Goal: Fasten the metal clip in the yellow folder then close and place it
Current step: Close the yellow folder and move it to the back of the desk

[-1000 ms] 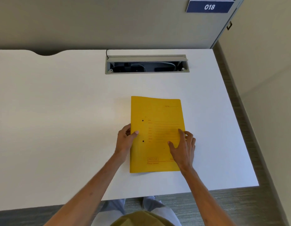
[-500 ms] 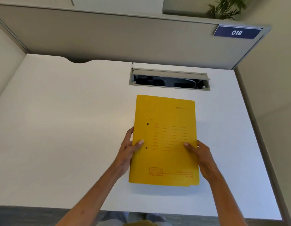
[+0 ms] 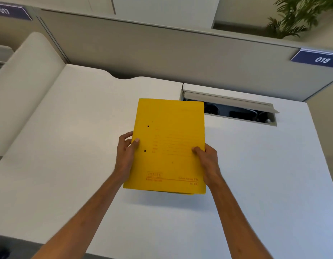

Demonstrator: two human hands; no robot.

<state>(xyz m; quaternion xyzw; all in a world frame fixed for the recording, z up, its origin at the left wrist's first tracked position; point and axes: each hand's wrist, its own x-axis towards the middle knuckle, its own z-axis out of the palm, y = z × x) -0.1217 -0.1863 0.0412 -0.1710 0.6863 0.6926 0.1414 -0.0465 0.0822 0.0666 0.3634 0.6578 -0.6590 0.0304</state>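
Note:
The yellow folder (image 3: 169,143) is closed, front cover up, with two small punch holes near its left edge and red print at the bottom. It is lifted off the white desk (image 3: 68,165) and casts a shadow below its near edge. My left hand (image 3: 125,156) grips the folder's left edge, thumb on the cover. My right hand (image 3: 208,163) grips the right edge, thumb on top. The metal clip is hidden inside.
An open cable tray (image 3: 234,111) is sunk into the desk behind the folder's right corner. A grey partition (image 3: 162,53) with labels 017 and 018 runs along the back. A side panel (image 3: 22,86) stands at the left. A plant (image 3: 296,17) is beyond the partition.
The folder lay flat on the desk under my hands; both hands now grip its side edges and have raised it off the desk. The view has tilted up.

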